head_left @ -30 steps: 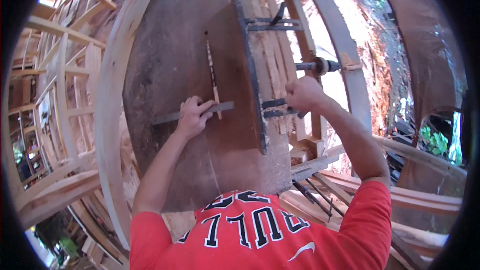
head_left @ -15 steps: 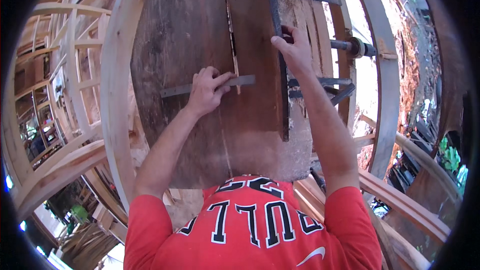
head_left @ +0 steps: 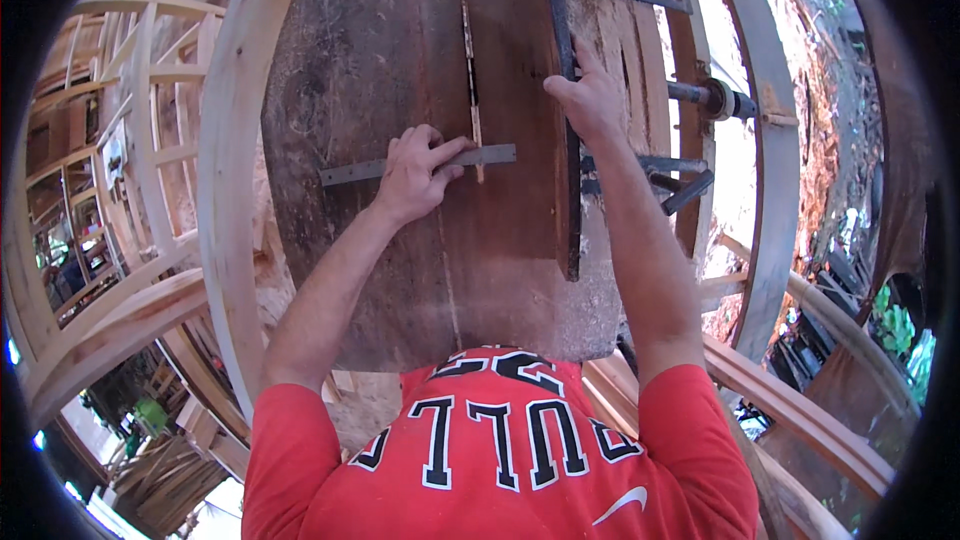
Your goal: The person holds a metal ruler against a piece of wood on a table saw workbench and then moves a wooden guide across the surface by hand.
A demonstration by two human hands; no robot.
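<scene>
My left hand (head_left: 418,175) pinches a flat steel ruler (head_left: 350,172), laid crosswise on the worn wooden table top (head_left: 350,60) over a long narrow slot (head_left: 465,30); what lies inside the slot is hard to make out. My right hand (head_left: 590,100) grips the long dark-edged fence (head_left: 569,230) to the right of the slot, its thumb over the near face and its fingers partly hidden behind. Metal arms with bar handles (head_left: 685,190) stick out beyond the fence, below and above that hand.
A shaft with a round collar (head_left: 718,98) projects at the right beside upright boards (head_left: 760,240). A long pale timber (head_left: 230,220) runs along the table's left, with wooden framing (head_left: 140,140) beyond. Loose timber lies lower left. A small dark figure, perhaps a person (head_left: 70,275), is far left.
My right hand has left the lower bar handle and moved up onto the fence. My left hand still holds the ruler across the slot. The whole view has shifted as the head moved.
</scene>
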